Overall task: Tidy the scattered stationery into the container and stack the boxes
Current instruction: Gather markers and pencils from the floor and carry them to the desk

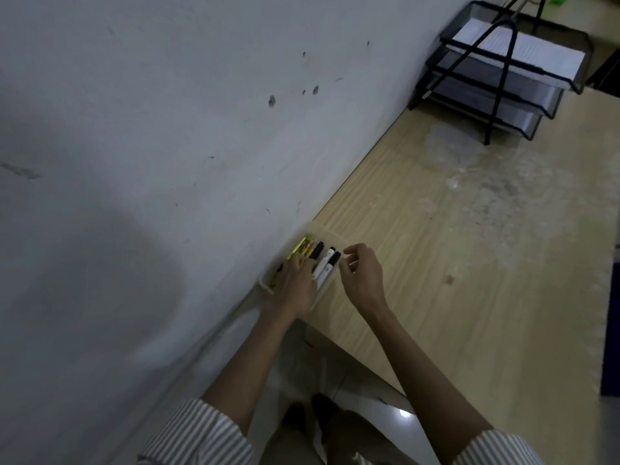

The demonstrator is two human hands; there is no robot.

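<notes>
A clear plastic container (330, 234) sits on the wooden desk against the wall. Inside lie several markers and pens (323, 265), side by side: yellow, blue, and white ones with black caps. My left hand (297, 285) rests flat on the pens at the near end of the container, fingers spread. My right hand (362, 275) hovers at the container's right rim, fingers curled loosely with nothing visible between them. No separate boxes are in view.
The light wooden desk (469, 246) stretches to the right, with pale stains on its surface. A black mesh three-tier paper tray (503, 72) holding white paper stands at the far end by the wall. A dark blue object (610, 330) lies at the right edge.
</notes>
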